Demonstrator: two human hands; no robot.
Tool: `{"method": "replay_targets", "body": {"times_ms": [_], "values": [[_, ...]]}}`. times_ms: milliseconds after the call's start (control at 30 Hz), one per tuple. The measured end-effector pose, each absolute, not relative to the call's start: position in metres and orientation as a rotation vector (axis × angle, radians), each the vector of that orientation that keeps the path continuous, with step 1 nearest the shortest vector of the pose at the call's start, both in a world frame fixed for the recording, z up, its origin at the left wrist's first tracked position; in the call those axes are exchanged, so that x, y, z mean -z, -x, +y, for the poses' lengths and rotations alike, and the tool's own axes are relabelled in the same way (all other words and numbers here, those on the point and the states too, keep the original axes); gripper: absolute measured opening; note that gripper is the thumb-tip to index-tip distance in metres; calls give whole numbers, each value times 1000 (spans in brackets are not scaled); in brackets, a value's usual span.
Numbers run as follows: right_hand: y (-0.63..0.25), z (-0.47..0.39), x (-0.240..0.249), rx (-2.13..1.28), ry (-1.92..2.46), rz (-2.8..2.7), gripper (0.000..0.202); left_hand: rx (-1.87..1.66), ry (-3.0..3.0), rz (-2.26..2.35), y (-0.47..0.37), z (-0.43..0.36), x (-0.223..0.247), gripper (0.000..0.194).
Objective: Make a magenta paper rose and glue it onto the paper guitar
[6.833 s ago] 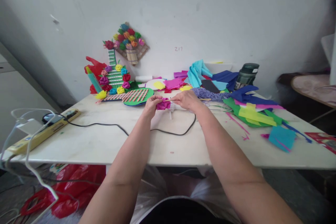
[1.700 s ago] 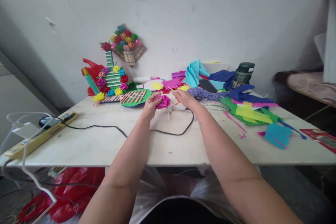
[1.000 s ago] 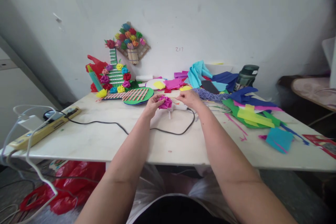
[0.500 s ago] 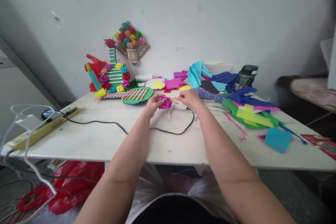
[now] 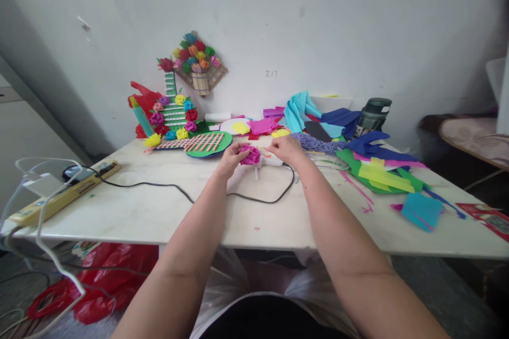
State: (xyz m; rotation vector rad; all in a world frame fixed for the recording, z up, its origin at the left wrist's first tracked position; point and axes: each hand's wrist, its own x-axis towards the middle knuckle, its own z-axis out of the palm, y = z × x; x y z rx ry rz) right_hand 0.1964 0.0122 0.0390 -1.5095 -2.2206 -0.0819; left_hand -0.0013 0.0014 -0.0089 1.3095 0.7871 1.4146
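My left hand (image 5: 234, 158) pinches a magenta crumpled paper flower (image 5: 251, 156) above the middle of the white table (image 5: 254, 217). To its right, my right hand (image 5: 285, 149) is closed on a thin stick (image 5: 262, 148) that runs toward the flower. Beneath the hands lies a white glue gun (image 5: 271, 161), partly hidden, with a black cord curving to the left. A green oval board with a lattice of sticks (image 5: 207, 143) rests just left of my left hand.
A flower-covered green craft (image 5: 175, 114) stands at the back left. A yellow power strip (image 5: 66, 193) lies at the left edge. Colored papers (image 5: 382, 176), purple shredded strands (image 5: 320, 144) and a dark bottle (image 5: 371, 117) are on the right.
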Motion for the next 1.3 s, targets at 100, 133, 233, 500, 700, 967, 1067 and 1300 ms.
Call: {"method": "replay_targets", "body": {"times_ms": [100, 133, 233, 500, 700, 967, 1067, 1300], "values": [[-196, 12, -39, 89, 1505, -2245, 31, -1409, -1307, 796, 2, 2, 9, 53], [-196, 11, -40, 92, 1503, -2254, 32, -1407, -1303, 798, 2, 2, 9, 53], [-196, 9, -41, 104, 1516, -2266, 33, -1407, -1288, 807, 2, 2, 9, 54], [-196, 9, -40, 70, 1512, -2281, 32, -1393, -1318, 816, 2, 3, 11, 51], [-194, 10, -40, 52, 1520, -2216, 24, -1401, -1319, 832, 2, 3, 11, 52], [-190, 7, -41, 55, 1508, -2225, 22, -1370, -1350, 837, 1, 4, 11, 49], [-191, 8, -40, 36, 1481, -2262, 27, -1377, -1340, 828, 2, 3, 11, 49], [-192, 9, -41, 11, 1508, -2273, 27, -1385, -1339, 819, 1, 3, 11, 52]]}}
